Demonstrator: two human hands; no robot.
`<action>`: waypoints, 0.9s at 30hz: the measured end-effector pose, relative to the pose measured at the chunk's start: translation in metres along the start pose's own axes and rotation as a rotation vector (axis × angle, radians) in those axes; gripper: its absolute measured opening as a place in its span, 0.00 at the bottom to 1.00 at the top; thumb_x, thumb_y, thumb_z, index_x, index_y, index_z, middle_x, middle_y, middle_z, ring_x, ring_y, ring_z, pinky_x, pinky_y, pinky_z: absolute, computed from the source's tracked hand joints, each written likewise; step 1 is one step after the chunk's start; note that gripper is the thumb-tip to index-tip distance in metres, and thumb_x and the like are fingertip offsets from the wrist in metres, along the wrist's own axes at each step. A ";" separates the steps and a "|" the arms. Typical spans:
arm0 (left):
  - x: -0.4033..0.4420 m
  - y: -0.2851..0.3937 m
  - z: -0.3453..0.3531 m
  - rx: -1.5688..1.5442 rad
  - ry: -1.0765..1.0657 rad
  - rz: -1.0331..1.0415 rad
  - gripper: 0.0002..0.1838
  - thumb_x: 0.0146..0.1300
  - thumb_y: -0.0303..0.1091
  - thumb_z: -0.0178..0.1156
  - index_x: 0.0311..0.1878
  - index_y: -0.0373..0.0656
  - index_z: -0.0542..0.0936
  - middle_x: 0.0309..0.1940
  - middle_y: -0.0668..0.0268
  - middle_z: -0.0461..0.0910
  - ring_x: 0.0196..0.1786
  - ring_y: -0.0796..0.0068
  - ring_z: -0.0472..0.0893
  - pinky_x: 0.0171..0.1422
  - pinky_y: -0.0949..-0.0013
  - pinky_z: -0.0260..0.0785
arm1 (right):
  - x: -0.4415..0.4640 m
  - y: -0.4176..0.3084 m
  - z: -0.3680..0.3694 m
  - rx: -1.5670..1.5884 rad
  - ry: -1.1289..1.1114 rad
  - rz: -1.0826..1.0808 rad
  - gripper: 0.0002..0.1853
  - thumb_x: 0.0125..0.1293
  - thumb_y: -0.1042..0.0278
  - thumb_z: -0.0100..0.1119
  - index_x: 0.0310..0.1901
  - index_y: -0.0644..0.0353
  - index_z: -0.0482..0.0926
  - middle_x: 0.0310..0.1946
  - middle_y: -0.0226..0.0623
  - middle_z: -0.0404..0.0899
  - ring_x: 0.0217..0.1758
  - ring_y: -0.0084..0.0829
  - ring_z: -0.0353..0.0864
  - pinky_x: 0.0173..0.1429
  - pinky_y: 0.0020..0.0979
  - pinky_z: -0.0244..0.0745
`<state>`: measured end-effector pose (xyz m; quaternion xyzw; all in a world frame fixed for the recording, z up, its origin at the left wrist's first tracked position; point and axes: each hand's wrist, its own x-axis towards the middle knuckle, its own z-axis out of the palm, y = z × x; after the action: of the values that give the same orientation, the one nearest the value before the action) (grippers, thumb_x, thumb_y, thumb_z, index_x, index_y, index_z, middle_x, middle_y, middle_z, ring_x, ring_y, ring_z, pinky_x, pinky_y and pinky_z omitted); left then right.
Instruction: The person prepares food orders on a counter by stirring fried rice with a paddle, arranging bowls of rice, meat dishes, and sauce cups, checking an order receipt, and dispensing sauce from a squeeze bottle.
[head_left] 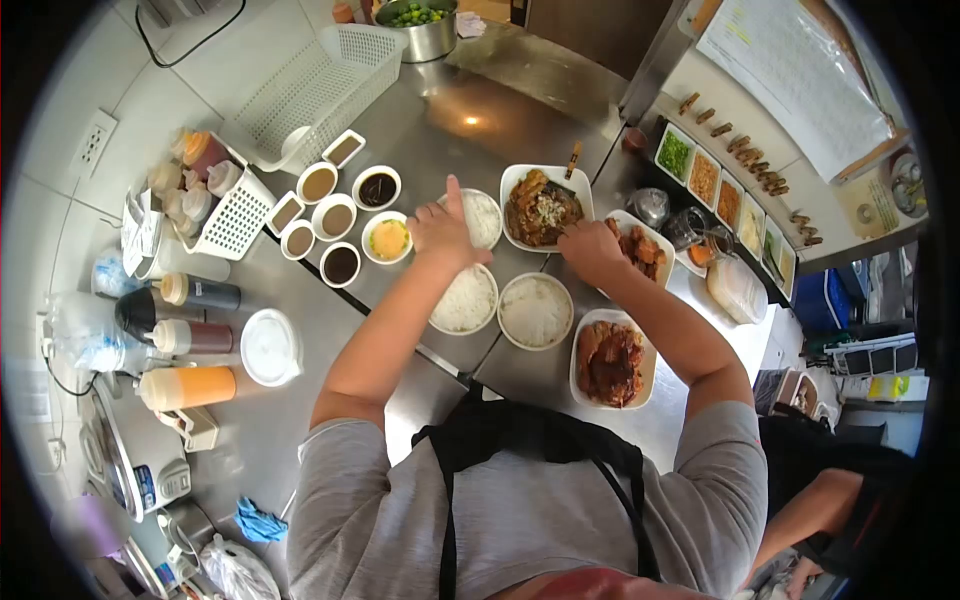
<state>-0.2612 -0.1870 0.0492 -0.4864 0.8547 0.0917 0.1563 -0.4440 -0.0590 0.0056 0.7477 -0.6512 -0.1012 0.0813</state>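
Note:
My left hand [447, 232] is over the rice bowls, fingers spread, between the upper rice bowl [483, 218] and the lower left one [466, 302]. Just left of it is a small bowl with a yellow-orange content [388, 238]. My right hand [591, 250] has its fingers bent together at the lower right rim of a square white dish of brown food [540, 207]; what they hold, if anything, is hidden. Partly under my right wrist lies a dish of reddish-brown pieces [645, 252]. Nearer me stand another rice bowl [535, 311] and a dish of glazed meat [611, 362].
Small sauce bowls [341, 264] stand left of my left hand. Behind them is a white plastic basket [310, 95]. Sauce bottles [190, 388] line the left side. Topping containers [704, 176] are at the right. A co-worker's arm [815, 510] shows at lower right.

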 end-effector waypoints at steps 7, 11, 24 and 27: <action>0.053 -0.015 -0.010 -0.121 0.074 -0.049 0.66 0.32 0.56 0.67 0.63 0.42 0.29 0.52 0.51 0.63 0.56 0.55 0.63 0.58 0.57 0.54 | 0.056 0.023 0.006 0.039 0.040 0.077 0.03 0.48 0.71 0.50 0.26 0.55 0.73 0.28 0.32 0.72 0.35 0.32 0.74 0.37 0.33 0.70; 0.112 -0.027 -0.023 -0.188 0.164 -0.104 0.65 0.33 0.55 0.68 0.63 0.42 0.31 0.52 0.50 0.63 0.56 0.54 0.63 0.58 0.56 0.53 | 0.122 0.038 0.009 0.024 0.013 0.148 0.05 0.49 0.71 0.50 0.29 0.56 0.74 0.32 0.34 0.73 0.39 0.34 0.74 0.39 0.34 0.70; 0.202 -0.065 -0.031 -0.459 0.763 -0.060 0.52 0.38 0.53 0.65 0.62 0.40 0.49 0.54 0.43 0.58 0.57 0.50 0.62 0.58 0.58 0.56 | 0.249 0.062 0.010 0.200 0.190 0.353 0.09 0.55 0.68 0.44 0.36 0.55 0.74 0.37 0.39 0.73 0.39 0.38 0.75 0.42 0.36 0.71; 0.122 -0.077 -0.040 -0.820 0.686 0.282 0.32 0.48 0.45 0.60 0.53 0.36 0.65 0.52 0.45 0.61 0.54 0.51 0.64 0.56 0.63 0.58 | 0.190 0.050 -0.004 0.629 -0.061 0.071 0.11 0.57 0.63 0.46 0.37 0.55 0.75 0.37 0.38 0.76 0.40 0.36 0.75 0.43 0.35 0.70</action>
<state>-0.2605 -0.3365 0.0427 -0.3902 0.8079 0.2733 -0.3469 -0.4659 -0.2538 0.0140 0.7097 -0.6783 0.0855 -0.1699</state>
